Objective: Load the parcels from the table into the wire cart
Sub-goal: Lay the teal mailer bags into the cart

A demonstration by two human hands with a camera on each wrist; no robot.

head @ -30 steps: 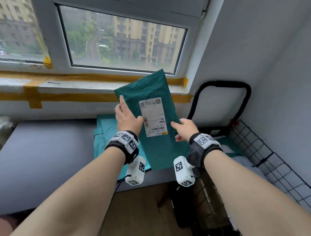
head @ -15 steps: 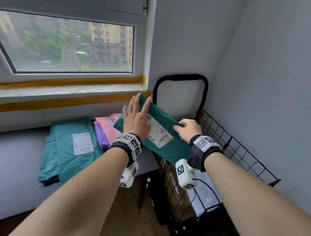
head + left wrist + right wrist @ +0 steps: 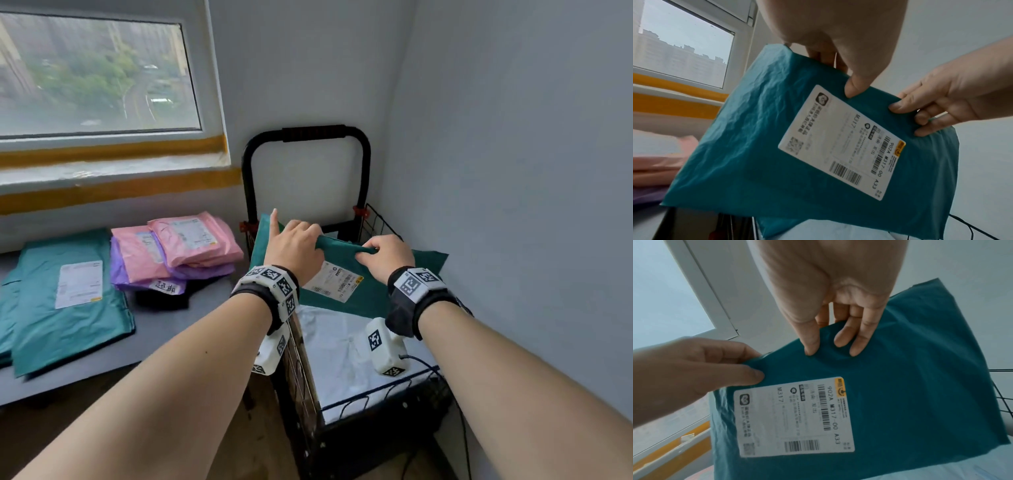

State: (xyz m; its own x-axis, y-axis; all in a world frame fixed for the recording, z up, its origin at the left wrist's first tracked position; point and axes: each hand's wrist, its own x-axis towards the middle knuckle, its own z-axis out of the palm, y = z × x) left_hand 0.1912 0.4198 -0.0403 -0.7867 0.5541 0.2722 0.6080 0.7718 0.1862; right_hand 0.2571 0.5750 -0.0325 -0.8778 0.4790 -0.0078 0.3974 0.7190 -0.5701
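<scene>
A teal parcel (image 3: 371,291) with a white shipping label (image 3: 840,142) hangs over the black wire cart (image 3: 387,226), its lower end touching a white parcel (image 3: 342,353) inside. My left hand (image 3: 294,245) pinches the parcel's top edge, index finger pointing up. My right hand (image 3: 388,255) pinches the same edge a little to the right. Both wrist views show the thumbs on the label side: left hand (image 3: 840,65), right hand (image 3: 830,331), teal parcel (image 3: 900,386). On the grey table (image 3: 191,322) lie more teal parcels (image 3: 65,298) and a pink and purple stack (image 3: 178,250).
The cart's black handle (image 3: 308,133) rises behind the parcel, against the wall. The right wall is close beside the cart. A window with an orange-taped sill (image 3: 113,178) runs behind the table. Wooden floor shows between table and cart.
The teal parcel has travelled right from above the table and come down over the cart. My left hand went from flat fingers on it to pinching its top edge. The view turned right.
</scene>
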